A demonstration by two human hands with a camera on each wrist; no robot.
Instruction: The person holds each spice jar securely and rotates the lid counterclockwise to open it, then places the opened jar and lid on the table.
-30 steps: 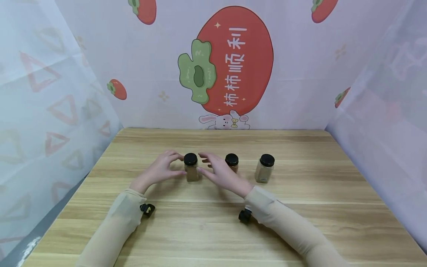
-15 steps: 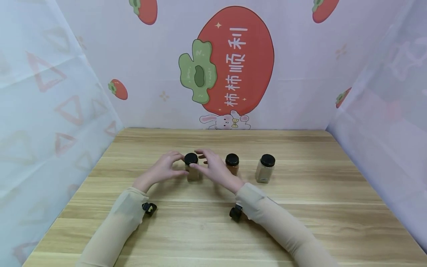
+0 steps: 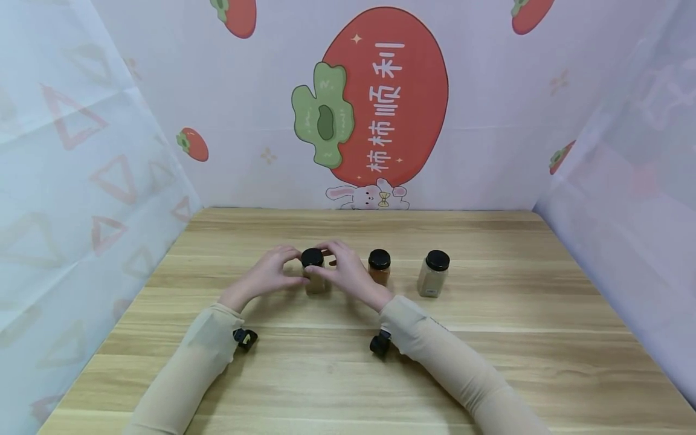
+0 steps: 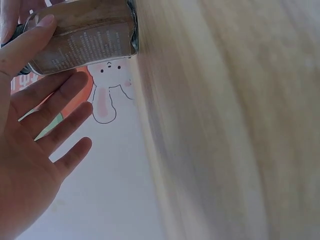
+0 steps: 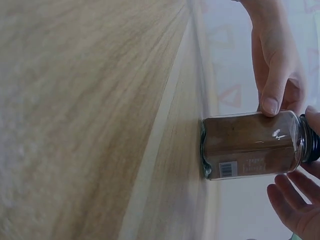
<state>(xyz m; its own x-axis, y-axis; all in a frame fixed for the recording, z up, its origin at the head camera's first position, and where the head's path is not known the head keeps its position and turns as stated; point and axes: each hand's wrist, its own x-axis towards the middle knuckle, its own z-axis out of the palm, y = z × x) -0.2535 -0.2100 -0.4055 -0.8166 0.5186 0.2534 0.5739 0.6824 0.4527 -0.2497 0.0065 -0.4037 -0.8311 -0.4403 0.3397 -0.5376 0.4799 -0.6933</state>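
A square glass spice jar (image 3: 315,285) with brown powder and a black lid (image 3: 312,257) stands upright on the wooden table. From its left side my left hand (image 3: 269,273) holds the glass body; the thumb presses the near face and the other fingers reach behind. My right hand (image 3: 349,275) grips the lid from the right, thumb in front and fingers at the back. In the right wrist view the jar (image 5: 252,146) shows a barcode label, its base on the wood. Printed text faces the camera on the jar (image 4: 90,42) in the left wrist view.
Just right of my right hand stands a second black-lidded jar (image 3: 379,275) with reddish-brown contents, partly covered by that hand. Farther right is a third jar (image 3: 432,281) with pale contents. Printed cloth walls surround the wooden table (image 3: 326,380) at the back and sides.
My right hand has moved left and slightly up, from beside the jar's body onto its lid. My left hand stays at the jar with little movement.
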